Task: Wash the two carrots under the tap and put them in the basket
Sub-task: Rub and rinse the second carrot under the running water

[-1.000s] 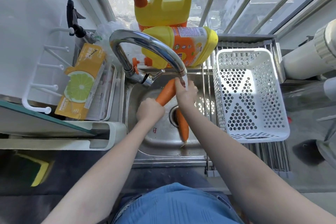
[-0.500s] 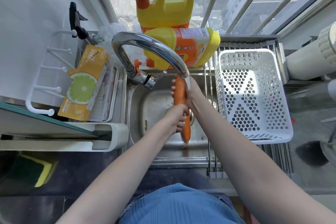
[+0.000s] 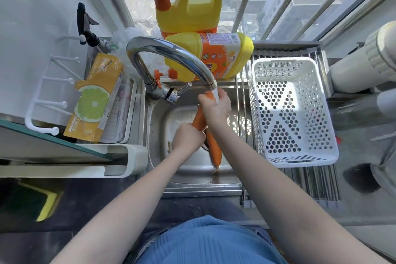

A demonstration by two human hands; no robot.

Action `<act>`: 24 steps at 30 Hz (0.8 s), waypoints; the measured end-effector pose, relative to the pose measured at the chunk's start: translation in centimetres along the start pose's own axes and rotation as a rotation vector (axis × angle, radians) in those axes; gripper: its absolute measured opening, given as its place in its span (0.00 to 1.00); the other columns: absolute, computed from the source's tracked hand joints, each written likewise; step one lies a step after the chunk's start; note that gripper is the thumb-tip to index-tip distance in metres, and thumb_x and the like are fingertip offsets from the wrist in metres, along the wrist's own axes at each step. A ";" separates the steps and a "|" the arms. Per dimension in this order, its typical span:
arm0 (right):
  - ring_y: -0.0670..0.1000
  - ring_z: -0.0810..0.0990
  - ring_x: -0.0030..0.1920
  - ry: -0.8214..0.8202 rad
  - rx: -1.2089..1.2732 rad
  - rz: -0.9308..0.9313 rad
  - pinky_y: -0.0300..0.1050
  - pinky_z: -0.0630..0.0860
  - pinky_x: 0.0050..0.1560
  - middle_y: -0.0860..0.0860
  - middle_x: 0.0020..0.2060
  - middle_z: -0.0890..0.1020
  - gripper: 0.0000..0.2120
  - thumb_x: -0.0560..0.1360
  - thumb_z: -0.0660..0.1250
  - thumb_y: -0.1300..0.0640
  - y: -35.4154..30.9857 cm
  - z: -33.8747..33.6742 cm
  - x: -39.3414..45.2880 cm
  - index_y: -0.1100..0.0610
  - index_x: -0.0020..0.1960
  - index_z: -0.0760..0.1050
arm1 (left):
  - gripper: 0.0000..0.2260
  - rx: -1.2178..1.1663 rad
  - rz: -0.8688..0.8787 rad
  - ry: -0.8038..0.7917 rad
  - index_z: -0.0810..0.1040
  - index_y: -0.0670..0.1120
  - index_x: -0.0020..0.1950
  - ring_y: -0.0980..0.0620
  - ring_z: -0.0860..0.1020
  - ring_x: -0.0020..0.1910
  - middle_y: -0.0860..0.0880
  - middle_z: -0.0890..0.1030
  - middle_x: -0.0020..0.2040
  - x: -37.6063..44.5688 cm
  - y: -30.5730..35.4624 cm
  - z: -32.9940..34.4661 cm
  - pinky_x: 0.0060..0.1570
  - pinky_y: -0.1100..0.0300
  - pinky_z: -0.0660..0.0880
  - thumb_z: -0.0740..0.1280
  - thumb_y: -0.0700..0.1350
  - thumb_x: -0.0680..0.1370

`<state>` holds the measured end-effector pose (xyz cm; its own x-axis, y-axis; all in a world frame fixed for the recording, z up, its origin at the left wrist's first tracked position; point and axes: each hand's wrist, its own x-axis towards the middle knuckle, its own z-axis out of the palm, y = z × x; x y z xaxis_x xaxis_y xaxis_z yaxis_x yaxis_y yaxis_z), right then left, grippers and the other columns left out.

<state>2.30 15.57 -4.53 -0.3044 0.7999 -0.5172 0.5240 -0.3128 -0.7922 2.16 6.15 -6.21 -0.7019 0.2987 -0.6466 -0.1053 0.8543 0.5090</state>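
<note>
Both my hands grip one orange carrot point(image 3: 199, 119) held slanted over the steel sink point(image 3: 157, 126). My left hand point(image 3: 187, 138) clasps its lower end. My right hand point(image 3: 215, 107) wraps its upper end, right under the chrome tap point(image 3: 171, 53), whose water stream falls on that hand. A second carrot point(image 3: 214, 150) lies on the sink bottom over the drain, tip pointing toward me. The white perforated basket point(image 3: 321, 156) stands to the right on a drying rack, with nothing in it.
Two yellow detergent jugs point(image 3: 205, 53) stand behind the tap by the window bars. A lime-printed box point(image 3: 94, 100) lies in a tray to the left, beside a white peg rack point(image 3: 40, 122). A yellow-green sponge point(image 3: 46, 203) sits at lower left. White pipes point(image 3: 364, 66) are at right.
The held carrot swung from slanting up-right to nearly upright, then to a slight tilt under the tap. My left hand shifted right then back left; my right hand stayed at the top end.
</note>
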 end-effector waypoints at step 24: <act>0.48 0.75 0.25 -0.681 0.802 0.516 0.39 0.76 0.31 0.51 0.27 0.76 0.16 0.76 0.59 0.53 -1.8 -2.3 0.9 0.60 0.34 0.77 | 0.18 -0.788 -0.263 -0.947 0.64 0.47 0.24 0.59 0.56 0.12 0.53 0.60 0.15 -1.5 0.3 -2.1 0.19 0.72 0.47 0.65 0.39 0.72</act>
<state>2.93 18.01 -2.86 -0.6931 0.1203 -0.7108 0.1320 -0.9481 -0.2892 1.72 5.09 -3.94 0.1493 0.6242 -0.7668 -0.7848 0.5466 0.2921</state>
